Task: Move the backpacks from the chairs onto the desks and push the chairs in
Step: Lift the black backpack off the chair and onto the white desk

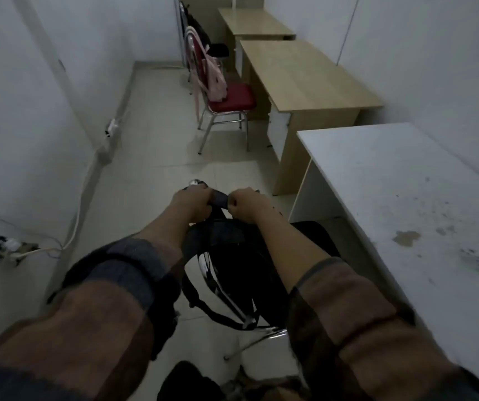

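Left hand (193,205) and right hand (244,205) both fisted on top handle (219,199) of black backpack (232,267); soft, saggy, likely weighty. White counter (406,204) just right of hands.

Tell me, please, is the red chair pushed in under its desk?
Not pushed in: the red chair stands clear of the wooden desk, with a pink backpack on it.
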